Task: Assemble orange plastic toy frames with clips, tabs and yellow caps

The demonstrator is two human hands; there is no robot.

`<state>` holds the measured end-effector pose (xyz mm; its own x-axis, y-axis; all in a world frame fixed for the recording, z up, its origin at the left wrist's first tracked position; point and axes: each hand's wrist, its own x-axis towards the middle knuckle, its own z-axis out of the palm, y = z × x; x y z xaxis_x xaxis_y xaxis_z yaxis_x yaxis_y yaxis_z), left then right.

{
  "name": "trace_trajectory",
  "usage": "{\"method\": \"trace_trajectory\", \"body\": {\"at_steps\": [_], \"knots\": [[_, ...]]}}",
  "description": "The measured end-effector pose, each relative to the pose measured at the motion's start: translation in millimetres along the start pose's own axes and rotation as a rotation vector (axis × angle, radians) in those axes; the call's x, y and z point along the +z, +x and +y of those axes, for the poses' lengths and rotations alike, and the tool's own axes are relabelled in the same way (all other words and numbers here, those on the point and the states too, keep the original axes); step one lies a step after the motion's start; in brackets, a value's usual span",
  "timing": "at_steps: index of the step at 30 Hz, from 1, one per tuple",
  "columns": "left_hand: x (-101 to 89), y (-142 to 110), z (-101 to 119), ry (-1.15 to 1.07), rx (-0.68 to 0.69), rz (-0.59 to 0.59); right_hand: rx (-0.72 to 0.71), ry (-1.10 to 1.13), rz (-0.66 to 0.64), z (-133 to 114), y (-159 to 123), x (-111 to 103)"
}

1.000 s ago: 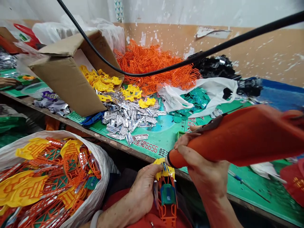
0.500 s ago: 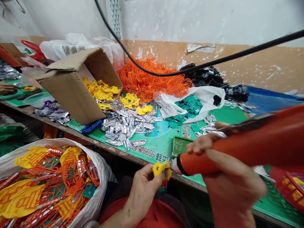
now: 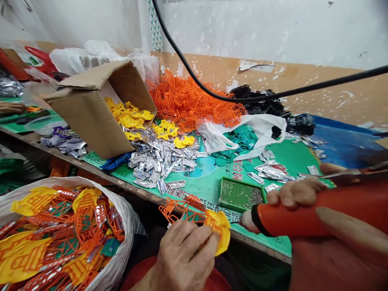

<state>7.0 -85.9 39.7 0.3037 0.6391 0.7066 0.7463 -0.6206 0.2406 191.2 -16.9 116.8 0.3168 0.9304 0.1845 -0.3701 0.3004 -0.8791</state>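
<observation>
In the lower middle, my left hand (image 3: 188, 250) is closed round a toy car frame (image 3: 220, 230), an orange lattice with a yellow body piece at its right end. The lattice points up and left, above the table edge. At the right, my right hand (image 3: 306, 194) grips a red-orange electric screwdriver (image 3: 339, 210), its pale tip pointing left. That tip is apart from the frame. Just behind the tip, a green tray (image 3: 224, 204) holds many small screws. Part of the right hand is smeared by motion.
A white sack (image 3: 133, 210) of finished-looking frames stands at lower left. On the green table (image 3: 209, 178) lie silver pieces (image 3: 160, 161), a tilted cardboard box (image 3: 93, 117), orange lattices (image 3: 188, 101) and a white bag (image 3: 266, 125). A black cable (image 3: 212, 95) hangs across. Another person's hand (image 3: 10, 108) shows far left.
The screwdriver has drawn away rightward from the frame. My left hand has turned the frame over, swinging its lattice end from pointing down to up and left. The screw tray has come into fuller view.
</observation>
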Motion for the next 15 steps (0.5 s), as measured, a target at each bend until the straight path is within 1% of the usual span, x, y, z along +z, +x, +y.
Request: {"method": "trace_trajectory", "body": {"at_steps": [6, 9, 11, 12, 13, 14, 15], "knots": [[3.8, -2.2, -1.5, 0.01, 0.0, 0.0, -0.101, -0.007, -0.048, 5.7, 1.6, -3.2], [7.0, -4.0, -1.2, -0.013, -0.032, 0.01, -0.083, -0.017, -0.031, 6.1, 2.0, -3.4], [8.1, -3.6, -0.4, -0.067, -0.06, 0.027, -0.054, -0.011, -0.009, 5.6, 3.0, -2.6], [8.0, -2.4, -0.1, -0.127, -0.097, 0.037, -0.031, -0.006, 0.003, 5.1, 3.7, -1.8], [7.7, -0.7, -0.1, -0.215, -0.173, 0.04, -0.005, -0.006, 0.012, 4.4, 4.6, -0.8], [7.0, 1.5, -0.6, -0.332, -0.303, 0.021, -0.001, -0.016, 0.015, 3.6, 5.5, 0.4], [6.3, 3.9, -2.0, -0.483, -0.483, -0.02, -0.013, -0.034, 0.014, 2.7, 6.4, 1.7]]}}
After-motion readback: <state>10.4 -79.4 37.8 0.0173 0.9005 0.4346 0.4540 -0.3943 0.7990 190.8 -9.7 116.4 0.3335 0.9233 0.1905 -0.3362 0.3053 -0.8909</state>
